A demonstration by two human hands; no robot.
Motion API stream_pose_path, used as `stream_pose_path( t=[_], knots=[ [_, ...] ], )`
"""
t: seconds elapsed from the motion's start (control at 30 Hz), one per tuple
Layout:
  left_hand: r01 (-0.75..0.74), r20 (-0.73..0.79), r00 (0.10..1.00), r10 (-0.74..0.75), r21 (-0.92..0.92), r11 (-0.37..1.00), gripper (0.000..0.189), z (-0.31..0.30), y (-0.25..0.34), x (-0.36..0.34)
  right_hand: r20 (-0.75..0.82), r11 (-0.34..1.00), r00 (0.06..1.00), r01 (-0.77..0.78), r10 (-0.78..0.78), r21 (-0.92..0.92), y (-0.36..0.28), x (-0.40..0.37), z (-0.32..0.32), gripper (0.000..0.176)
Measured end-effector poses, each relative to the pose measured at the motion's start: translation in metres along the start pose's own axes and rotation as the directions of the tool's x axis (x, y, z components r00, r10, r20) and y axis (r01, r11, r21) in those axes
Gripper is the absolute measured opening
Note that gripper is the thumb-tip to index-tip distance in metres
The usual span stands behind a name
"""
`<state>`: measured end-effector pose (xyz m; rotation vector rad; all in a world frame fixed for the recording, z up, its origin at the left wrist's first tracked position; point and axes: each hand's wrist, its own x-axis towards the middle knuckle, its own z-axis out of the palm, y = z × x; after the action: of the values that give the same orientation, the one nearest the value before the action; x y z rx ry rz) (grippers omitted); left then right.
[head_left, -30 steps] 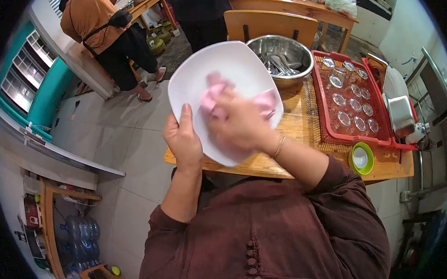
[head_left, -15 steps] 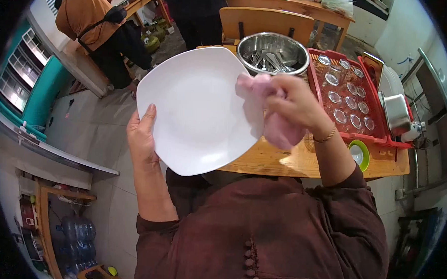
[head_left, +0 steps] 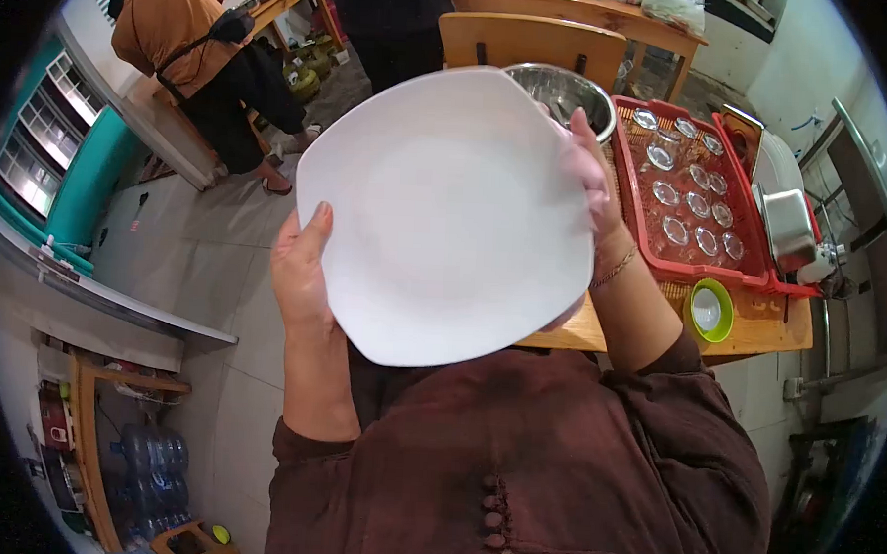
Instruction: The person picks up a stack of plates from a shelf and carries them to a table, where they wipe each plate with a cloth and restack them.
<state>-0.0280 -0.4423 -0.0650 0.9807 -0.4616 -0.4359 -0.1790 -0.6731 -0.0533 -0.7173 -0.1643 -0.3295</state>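
A large white square plate (head_left: 451, 228) with rounded corners is held up in front of my chest, its face toward me. My left hand (head_left: 303, 269) grips its left edge, thumb on the face and fingers behind. At the right edge is my right hand (head_left: 601, 185), with a pink cloth (head_left: 585, 174) bunched between palm and plate. Most of that hand's fingers and part of the cloth are hidden behind the plate. Beyond the plate, a steel bowl (head_left: 601, 111) is partly covered by it.
On the wooden table (head_left: 759, 316) stand a red tray (head_left: 755, 276) of upturned glasses, a green bowl (head_left: 724, 319) and a steel container (head_left: 788, 225). A wooden chair (head_left: 533, 38) is behind the table. Another person (head_left: 201, 58) in an orange top bends at a counter, upper left.
The plate has shifted right and now covers more of the steel bowl. My right hand with the cloth has gone from the plate's face to its right edge, partly behind it.
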Motion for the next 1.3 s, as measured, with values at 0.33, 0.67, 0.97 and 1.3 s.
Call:
stream_pose_path(
  t=[0.33,0.67,0.97,1.3],
  knots=[
    [0.032,-0.137,0.989,-0.05,-0.13,0.991,0.038,0.024,-0.029,0.022,-0.373,0.413,0.906,-0.423,0.199,-0.807,0.0,-0.05,-0.009,0.048],
    [0.143,0.009,0.99,-0.143,0.011,0.99,0.04,0.047,-0.065,-0.018,-0.574,0.53,0.786,-0.596,0.229,-0.603,-0.019,-0.151,-0.079,0.038],
    [-0.209,0.113,0.977,0.183,0.311,0.927,0.022,0.049,-0.05,-0.025,-0.362,0.833,0.872,0.09,-0.331,-0.545,-0.072,-0.142,0.016,0.03],
    [-0.32,0.064,0.946,0.318,0.35,0.88,0.02,0.061,-0.043,-0.042,0.098,-0.332,0.948,-0.009,-0.304,-0.943,0.014,-0.069,-0.016,0.038]
  ],
)
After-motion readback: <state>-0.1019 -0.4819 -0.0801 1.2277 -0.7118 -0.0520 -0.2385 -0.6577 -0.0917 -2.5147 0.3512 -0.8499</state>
